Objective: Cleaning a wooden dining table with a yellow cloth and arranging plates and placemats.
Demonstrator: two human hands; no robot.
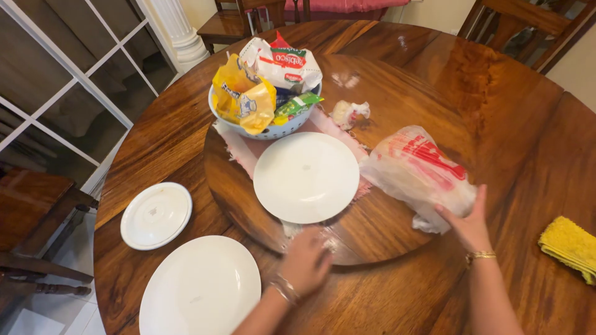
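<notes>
My right hand (467,224) grips a clear plastic bag with red print (418,170) at its near end; the bag lies on the right side of a round wooden turntable (385,229). My left hand (305,260) is blurred and rests on the turntable's near edge, just below a large white plate (306,177); I cannot tell whether it holds anything. A pale pink cloth (245,152) lies under that plate.
A blue-white bowl (267,130) of snack packets stands at the back of the turntable, a crumpled wrapper (349,113) beside it. On the round wooden table (528,124) lie a small white plate (156,215), a large white plate (200,288) and a yellow towel (569,246). Chairs surround it.
</notes>
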